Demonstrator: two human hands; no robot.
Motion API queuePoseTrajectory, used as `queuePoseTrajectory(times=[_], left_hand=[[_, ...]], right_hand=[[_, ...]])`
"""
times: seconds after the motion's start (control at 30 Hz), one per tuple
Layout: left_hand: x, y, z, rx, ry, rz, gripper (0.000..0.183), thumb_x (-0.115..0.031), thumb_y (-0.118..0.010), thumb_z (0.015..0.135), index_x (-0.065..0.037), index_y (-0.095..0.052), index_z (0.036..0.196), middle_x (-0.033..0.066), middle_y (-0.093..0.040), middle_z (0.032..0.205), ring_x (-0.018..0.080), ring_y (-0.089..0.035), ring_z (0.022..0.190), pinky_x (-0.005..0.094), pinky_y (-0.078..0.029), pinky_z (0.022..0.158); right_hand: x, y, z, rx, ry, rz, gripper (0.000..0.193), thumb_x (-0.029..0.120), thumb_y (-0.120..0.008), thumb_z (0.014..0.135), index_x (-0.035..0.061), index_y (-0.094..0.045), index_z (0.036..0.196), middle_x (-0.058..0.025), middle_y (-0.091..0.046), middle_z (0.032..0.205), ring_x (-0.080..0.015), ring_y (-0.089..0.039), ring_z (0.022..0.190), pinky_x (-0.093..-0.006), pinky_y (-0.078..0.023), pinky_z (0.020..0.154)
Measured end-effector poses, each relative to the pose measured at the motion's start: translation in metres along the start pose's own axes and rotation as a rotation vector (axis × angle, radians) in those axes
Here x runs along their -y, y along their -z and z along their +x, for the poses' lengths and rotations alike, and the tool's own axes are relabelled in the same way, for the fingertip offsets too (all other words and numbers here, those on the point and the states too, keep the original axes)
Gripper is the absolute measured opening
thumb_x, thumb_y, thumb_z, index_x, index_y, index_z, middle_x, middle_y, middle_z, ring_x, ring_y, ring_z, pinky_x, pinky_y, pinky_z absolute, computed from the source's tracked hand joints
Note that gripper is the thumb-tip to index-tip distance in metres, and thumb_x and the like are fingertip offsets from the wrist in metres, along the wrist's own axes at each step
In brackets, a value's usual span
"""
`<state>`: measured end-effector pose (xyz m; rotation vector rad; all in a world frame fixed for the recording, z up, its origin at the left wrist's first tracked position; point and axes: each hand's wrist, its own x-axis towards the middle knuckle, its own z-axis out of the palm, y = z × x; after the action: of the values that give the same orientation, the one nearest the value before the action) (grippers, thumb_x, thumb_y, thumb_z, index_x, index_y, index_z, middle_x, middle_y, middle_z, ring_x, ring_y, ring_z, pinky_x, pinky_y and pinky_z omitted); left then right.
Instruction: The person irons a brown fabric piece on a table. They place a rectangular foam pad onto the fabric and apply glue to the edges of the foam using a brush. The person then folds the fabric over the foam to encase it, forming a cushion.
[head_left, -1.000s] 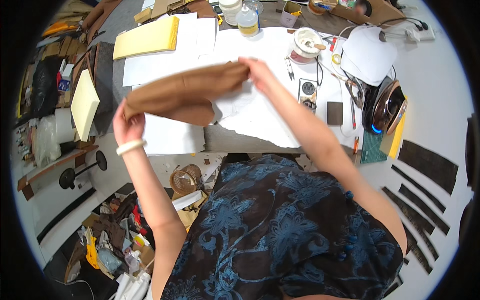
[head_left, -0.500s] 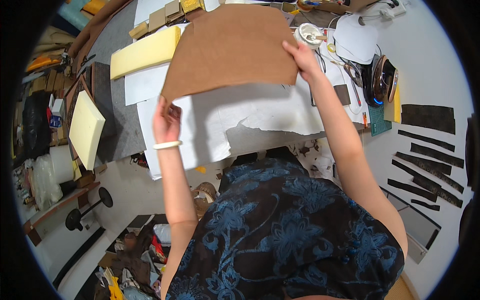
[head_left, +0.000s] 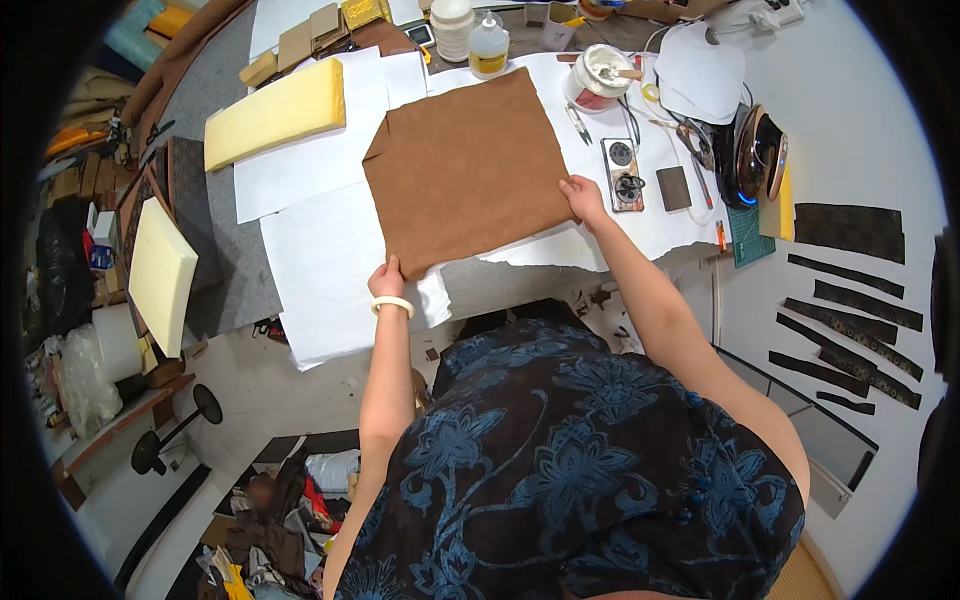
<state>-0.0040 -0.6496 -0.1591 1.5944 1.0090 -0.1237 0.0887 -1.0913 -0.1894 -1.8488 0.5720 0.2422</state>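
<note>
Where the brown sheet [head_left: 470, 180] was bowed up in the air half a second ago, hiding the far side of the table, it is now down over the white paper [head_left: 325, 265], spread out in front of me. My left hand [head_left: 385, 280] pinches its near left corner, thumb on top, just above the cream bangle [head_left: 393, 304] on my wrist. My right hand [head_left: 587, 203] is closed on the right edge, close to the near right corner. Whether the near edge rests on the paper or is held slightly off it, I can't tell.

Because the sheet has come down, the bottle [head_left: 489, 48] beyond its far edge shows again, and so does the panel with two round parts [head_left: 623, 175] to the right. The jar of white paste [head_left: 605, 75] stands just past the far right corner, the snips [head_left: 578, 125] lie beside the right edge, and the yellow foam slab [head_left: 275, 115] is off to the left. I judge the spreading nearly done: most of the sheet looks flat, though its far left corner looks cut or folded, I can't say which.
</note>
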Motion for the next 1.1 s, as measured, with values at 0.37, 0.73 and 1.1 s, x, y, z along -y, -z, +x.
queuePoseTrajectory(times=[0.37,0.73,1.1], left_hand=[[-0.004,0.001,-0.028,-0.114,-0.095,0.801,0.034,-0.032,-0.073,0.097,0.001,-0.066,0.104,0.0195,-0.075,0.095,0.0341,-0.071,0.087,0.0445,-0.056,0.082],[-0.025,-0.064,-0.122,0.346,-1.097,0.982,0.042,-0.020,-0.072,0.090,-0.002,-0.060,0.127,0.0223,-0.056,0.138,0.0426,-0.053,0.128,0.0535,-0.043,0.107],[0.005,-0.025,-0.111,0.365,-0.785,1.367,0.070,-0.038,-0.063,0.100,-0.008,-0.042,0.160,0.0253,-0.010,0.175,0.0464,-0.010,0.161,0.0647,-0.016,0.127]], right_hand=[[0.024,0.049,-0.029,0.037,0.004,-0.711,0.039,0.039,-0.075,0.092,0.0080,-0.076,0.116,-0.0138,-0.079,0.100,-0.0319,-0.075,0.095,-0.0446,-0.058,0.084],[0.075,0.473,0.059,-1.246,-0.006,-0.997,0.080,0.051,-0.072,0.087,0.0001,-0.053,0.145,-0.0283,-0.053,0.145,-0.0444,-0.054,0.131,-0.0543,-0.047,0.107],[-0.010,0.600,0.153,-0.796,-0.138,-0.557,0.075,0.065,-0.082,0.083,-0.0029,-0.068,0.112,-0.0161,-0.073,0.108,-0.0284,-0.069,0.101,-0.0410,-0.054,0.091]])
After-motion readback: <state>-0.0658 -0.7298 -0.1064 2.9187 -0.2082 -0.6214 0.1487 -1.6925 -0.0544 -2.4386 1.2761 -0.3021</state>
